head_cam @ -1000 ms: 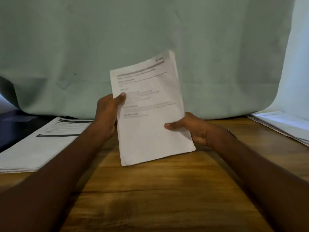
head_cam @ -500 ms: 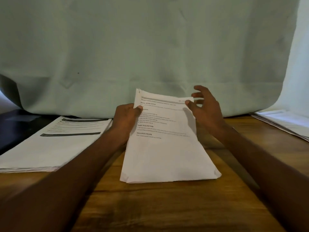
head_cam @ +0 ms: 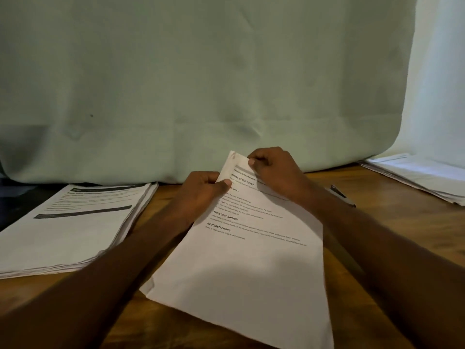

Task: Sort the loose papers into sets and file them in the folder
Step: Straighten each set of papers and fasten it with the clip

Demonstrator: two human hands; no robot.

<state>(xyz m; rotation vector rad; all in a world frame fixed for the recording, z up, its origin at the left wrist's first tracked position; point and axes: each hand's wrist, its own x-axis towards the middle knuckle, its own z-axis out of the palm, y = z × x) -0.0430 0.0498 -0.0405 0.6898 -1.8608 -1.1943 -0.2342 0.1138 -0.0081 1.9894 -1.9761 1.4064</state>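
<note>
A thin set of printed white papers (head_cam: 251, 268) lies on the wooden table in front of me, its far end lifted. My left hand (head_cam: 201, 190) grips the set's left edge near the top, thumb on the printed face. My right hand (head_cam: 274, 170) pinches the top edge close to the top left corner, fingers curled over it. A thick stack of printed papers (head_cam: 68, 227) sits to the left. Another pile of white papers (head_cam: 417, 175) lies at the far right. No folder is visible.
A pale green cloth (head_cam: 201, 84) hangs behind the table and reaches down to its back edge. A dark pen-like object (head_cam: 341, 195) lies on the wood just behind my right wrist. A dark surface (head_cam: 10, 197) shows at the far left.
The held set came down from upright in the air to lying on the table. My right hand moved from the set's right side to its top left corner and closed on it.
</note>
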